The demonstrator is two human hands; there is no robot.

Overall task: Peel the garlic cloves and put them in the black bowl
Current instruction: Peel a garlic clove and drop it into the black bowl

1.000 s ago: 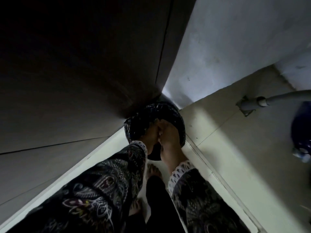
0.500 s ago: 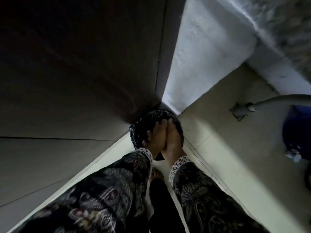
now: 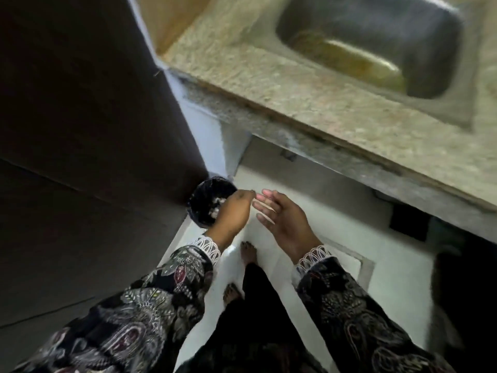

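Note:
A round black container [image 3: 204, 195], lined with shiny black plastic, stands on the floor in the corner beside a dark cabinet. Pale scraps [image 3: 216, 207] lie inside it. My left hand [image 3: 234, 211] hovers over its right rim, palm down, fingers bunched together; nothing shows in them. My right hand [image 3: 285, 219] is a little to the right of the left one, above the white floor, with its fingers spread and its palm bare. No garlic clove or black bowl is identifiable in this view.
A speckled stone counter [image 3: 309, 95] with a steel sink [image 3: 382, 44] runs across the upper right. A dark cabinet side [image 3: 88, 103] fills the left. My bare feet [image 3: 248, 253] stand on the white floor [image 3: 336, 211] below my hands.
My hands were pressed together over the black container; now they are apart, the right one spread open. The view has swung up, bringing the counter and sink into sight.

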